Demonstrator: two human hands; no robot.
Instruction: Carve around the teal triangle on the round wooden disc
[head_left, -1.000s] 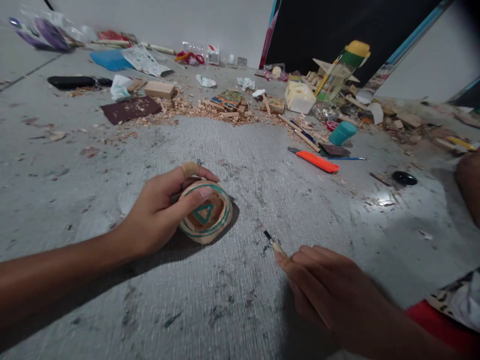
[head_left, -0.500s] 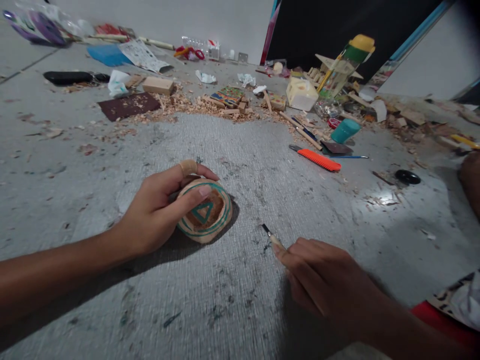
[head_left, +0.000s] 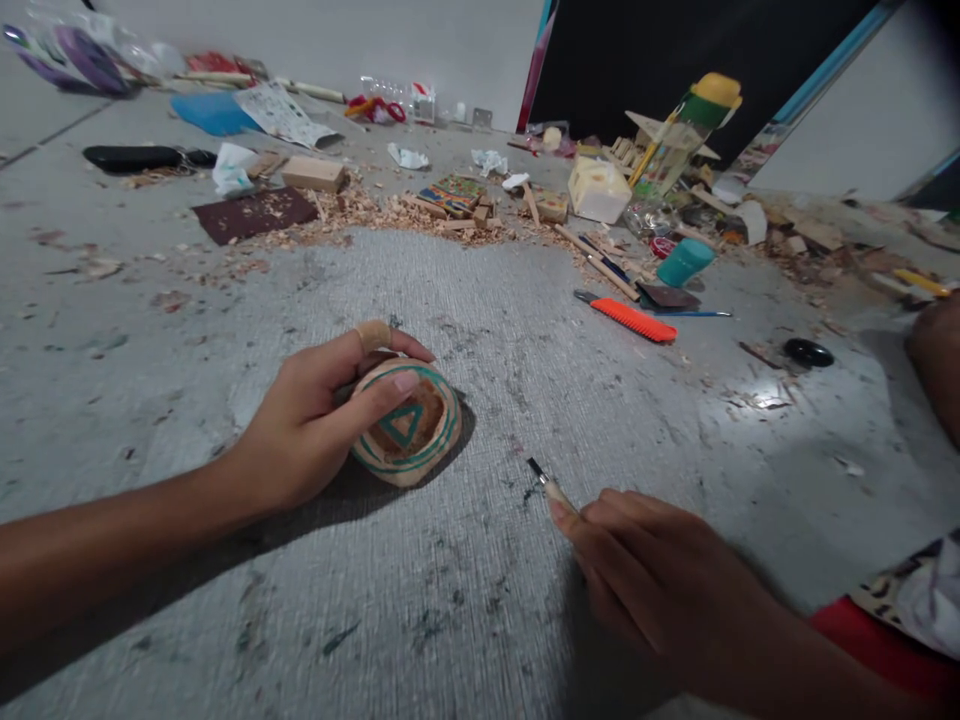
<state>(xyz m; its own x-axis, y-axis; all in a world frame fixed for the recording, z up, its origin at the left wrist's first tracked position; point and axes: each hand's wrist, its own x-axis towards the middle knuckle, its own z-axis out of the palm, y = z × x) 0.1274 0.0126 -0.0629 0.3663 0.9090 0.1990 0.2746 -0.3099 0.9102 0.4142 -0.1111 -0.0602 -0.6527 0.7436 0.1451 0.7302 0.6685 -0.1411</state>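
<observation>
Head camera looks down on a round wooden disc [head_left: 406, 422], painted with green rings and a green triangle. It lies on the grey floor [head_left: 480, 300] with the left hand [head_left: 315, 425] curled around its left edge, a bandaged finger on the far rim and a fingertip on top. To its right, apart from it, the right hand [head_left: 652, 570] pinches a thin brush [head_left: 546, 485] with its dark tip pointing toward the disc, and farther back lie an orange-handled tool [head_left: 634, 322], a teal cup [head_left: 684, 262] and wood shavings [head_left: 375, 215].
</observation>
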